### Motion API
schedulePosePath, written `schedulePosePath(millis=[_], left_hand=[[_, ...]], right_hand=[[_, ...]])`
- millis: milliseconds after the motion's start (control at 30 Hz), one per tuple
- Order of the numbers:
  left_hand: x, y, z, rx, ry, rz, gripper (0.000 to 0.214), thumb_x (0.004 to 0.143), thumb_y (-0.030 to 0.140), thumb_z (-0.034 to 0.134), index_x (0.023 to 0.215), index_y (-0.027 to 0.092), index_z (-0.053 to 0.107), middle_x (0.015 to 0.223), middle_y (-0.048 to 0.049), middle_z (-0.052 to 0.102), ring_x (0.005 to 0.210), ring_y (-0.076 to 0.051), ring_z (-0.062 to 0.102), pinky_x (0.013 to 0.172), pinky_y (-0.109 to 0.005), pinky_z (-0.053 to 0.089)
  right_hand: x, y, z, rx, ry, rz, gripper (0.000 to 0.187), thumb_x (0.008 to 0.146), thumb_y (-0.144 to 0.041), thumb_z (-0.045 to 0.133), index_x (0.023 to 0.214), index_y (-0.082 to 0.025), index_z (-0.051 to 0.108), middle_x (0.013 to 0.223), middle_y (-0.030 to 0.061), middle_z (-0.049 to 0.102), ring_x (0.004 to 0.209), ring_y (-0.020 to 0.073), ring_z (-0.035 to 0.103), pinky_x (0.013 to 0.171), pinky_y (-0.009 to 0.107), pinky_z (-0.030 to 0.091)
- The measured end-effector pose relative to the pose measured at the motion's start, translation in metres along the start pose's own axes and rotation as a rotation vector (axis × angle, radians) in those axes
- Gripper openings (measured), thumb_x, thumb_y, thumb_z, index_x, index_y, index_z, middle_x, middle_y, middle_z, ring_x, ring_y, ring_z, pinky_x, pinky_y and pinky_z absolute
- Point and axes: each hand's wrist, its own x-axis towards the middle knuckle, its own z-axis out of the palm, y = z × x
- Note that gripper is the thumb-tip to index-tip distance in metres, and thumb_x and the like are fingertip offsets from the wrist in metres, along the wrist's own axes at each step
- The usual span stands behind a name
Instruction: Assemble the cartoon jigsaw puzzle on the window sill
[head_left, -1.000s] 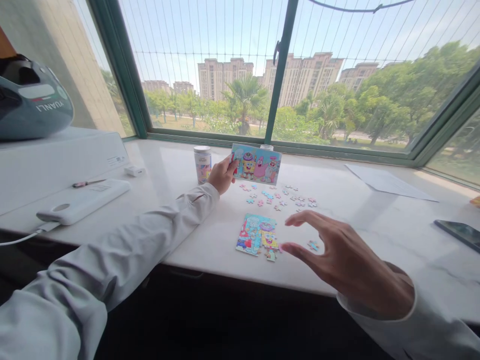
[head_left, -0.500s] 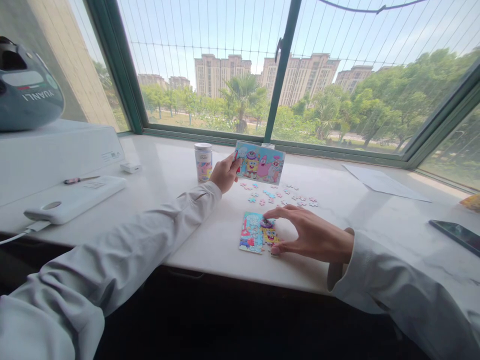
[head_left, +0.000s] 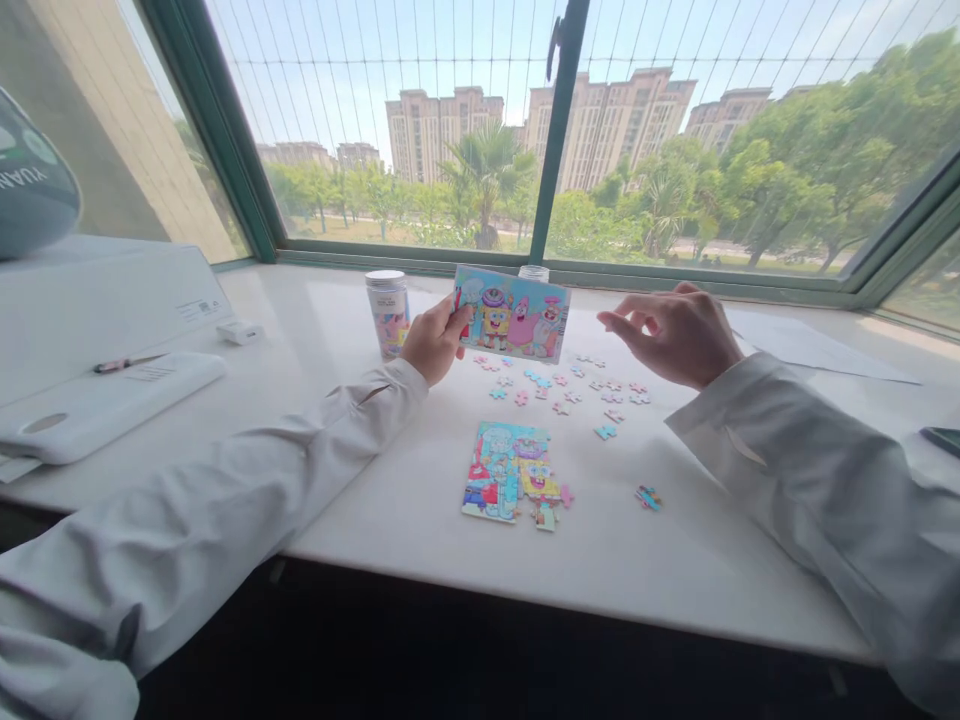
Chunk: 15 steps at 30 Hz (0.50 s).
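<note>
My left hand (head_left: 431,340) grips the left edge of a colourful cartoon picture card (head_left: 514,314), held upright above the white sill. My right hand (head_left: 671,333) hovers to the right of the card, over the scattered loose puzzle pieces (head_left: 570,385); its thumb and fingers are curled close together and I see nothing in them. A partly assembled jigsaw (head_left: 510,472) lies flat nearer to me. One loose piece (head_left: 649,497) sits to its right and another (head_left: 604,432) lies between the jigsaw and the scatter.
A small printed can (head_left: 387,311) stands left of the card. A white box (head_left: 97,300), a white flat device (head_left: 90,405) and a helmet (head_left: 30,190) are at the left. Paper (head_left: 817,345) and a dark phone (head_left: 941,438) lie at the right. The window frame (head_left: 559,130) runs behind.
My right hand has lifted off the assembled jigsaw and moved back and up, level with the card. The left hand still holds the card. The view has shifted slightly.
</note>
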Motion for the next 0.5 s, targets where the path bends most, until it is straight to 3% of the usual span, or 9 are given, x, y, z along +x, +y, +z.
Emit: schedulePosePath(millis=[100,200,267,367,500], left_hand=[[-0.002,0.000,0.002,0.017,-0.009,0.015,0.027,0.094,0.038,0.042,0.083,0.018,0.057,0.049,0.0050,0.050,0.043,-0.009,0.049,0.043,-0.020,0.038],[-0.004,0.001,0.004,0.000,-0.011,0.010,0.027,0.094,0.039,0.043,0.081,0.019,0.055,0.049,0.0050,0.049,0.042,-0.009,0.048,0.041,-0.019,0.037],[-0.006,0.002,0.006,-0.015,-0.019,0.008,0.027,0.094,0.040,0.043,0.081,0.019,0.054,0.050,0.0051,0.049,0.040,-0.008,0.047,0.040,-0.019,0.037],[-0.008,0.003,0.008,-0.033,-0.033,0.012,0.026,0.093,0.040,0.044,0.082,0.019,0.054,0.051,0.0053,0.048,0.039,-0.008,0.045,0.039,-0.019,0.037],[-0.008,0.000,0.009,-0.057,-0.015,0.018,0.026,0.093,0.042,0.045,0.082,0.020,0.054,0.052,0.0047,0.049,0.039,-0.007,0.044,0.037,-0.019,0.035]], right_hand=[[-0.015,0.019,0.017,-0.038,-0.053,0.152,0.041,0.087,-0.057,0.049,0.074,-0.024,0.070,0.059,0.0003,0.063,0.058,0.0163,0.052,0.068,0.035,0.038],[-0.022,0.016,0.023,0.019,-0.079,0.173,0.039,0.087,-0.056,0.050,0.081,-0.023,0.070,0.062,0.0007,0.065,0.057,0.0163,0.052,0.069,0.036,0.039],[-0.022,0.004,0.024,0.092,-0.065,0.055,0.037,0.090,-0.055,0.048,0.090,-0.022,0.067,0.068,0.0006,0.068,0.060,0.0163,0.055,0.076,0.037,0.041],[-0.021,-0.014,0.024,0.181,0.059,-0.129,0.042,0.084,-0.056,0.056,0.107,-0.022,0.061,0.089,0.0038,0.070,0.078,0.0207,0.061,0.080,0.039,0.044],[-0.023,-0.024,0.026,0.245,0.144,-0.209,0.063,0.079,-0.063,0.059,0.126,-0.022,0.050,0.118,0.0093,0.064,0.098,0.0261,0.061,0.086,0.042,0.046]])
